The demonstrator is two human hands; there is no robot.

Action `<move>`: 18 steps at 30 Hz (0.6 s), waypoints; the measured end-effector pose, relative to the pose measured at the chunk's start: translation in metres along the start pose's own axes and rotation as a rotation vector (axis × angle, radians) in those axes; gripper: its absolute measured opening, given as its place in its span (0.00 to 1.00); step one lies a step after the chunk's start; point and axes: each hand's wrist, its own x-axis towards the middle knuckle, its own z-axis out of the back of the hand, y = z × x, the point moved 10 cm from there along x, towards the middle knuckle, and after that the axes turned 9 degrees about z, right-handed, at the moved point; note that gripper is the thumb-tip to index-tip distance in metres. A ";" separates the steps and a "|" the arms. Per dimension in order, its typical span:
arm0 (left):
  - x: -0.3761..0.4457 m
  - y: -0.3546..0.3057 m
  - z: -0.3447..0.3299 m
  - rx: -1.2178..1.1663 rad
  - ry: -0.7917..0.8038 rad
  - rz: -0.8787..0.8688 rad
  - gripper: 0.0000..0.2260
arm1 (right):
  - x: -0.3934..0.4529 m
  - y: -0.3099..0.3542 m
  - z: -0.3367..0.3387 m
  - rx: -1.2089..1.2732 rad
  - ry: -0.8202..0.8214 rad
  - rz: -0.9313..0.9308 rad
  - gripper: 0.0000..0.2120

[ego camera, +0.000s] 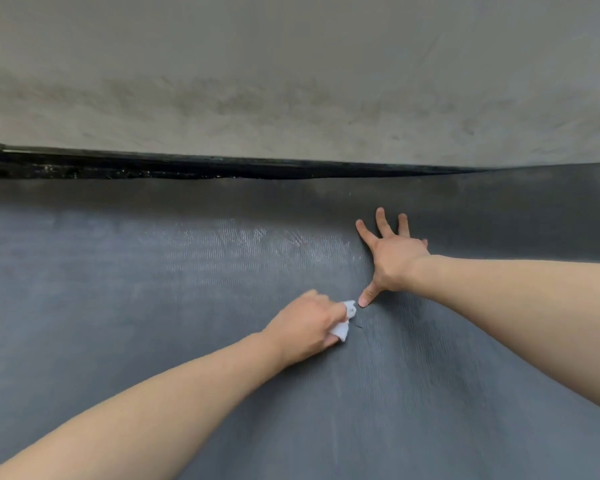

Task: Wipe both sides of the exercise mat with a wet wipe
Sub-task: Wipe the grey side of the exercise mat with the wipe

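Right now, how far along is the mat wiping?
Done: a damp sheen marks the exercise mat ahead of the hands. In hand: the left hand grips the wet wipe against the mat, and the right hand presses flat beside it. Left: the duller areas and the underside.

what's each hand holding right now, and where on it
Left hand grips the bunched wet wipe around its middle; right hand holds nothing, pressing the mat.
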 end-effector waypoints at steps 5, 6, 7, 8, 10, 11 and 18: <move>-0.009 0.047 0.025 0.038 -0.178 0.349 0.07 | -0.008 0.000 0.001 0.031 -0.019 0.008 0.80; -0.016 0.056 0.029 -0.028 -0.237 0.472 0.07 | -0.010 0.000 0.000 0.042 -0.022 0.019 0.79; -0.020 0.049 0.027 -0.068 -0.260 0.494 0.06 | -0.013 0.002 -0.002 0.050 -0.025 0.040 0.77; -0.021 0.033 0.018 -0.072 -0.239 0.435 0.07 | -0.017 0.006 -0.006 0.047 -0.031 0.074 0.76; -0.025 -0.005 -0.005 -0.024 -0.129 0.206 0.07 | -0.034 0.021 -0.023 0.009 -0.023 0.163 0.77; -0.027 -0.010 -0.010 0.023 -0.082 0.131 0.07 | -0.046 0.029 -0.038 -0.015 -0.008 0.200 0.79; -0.042 -0.014 -0.007 -0.035 -0.152 0.246 0.07 | -0.080 0.040 -0.106 -0.145 0.004 0.248 0.83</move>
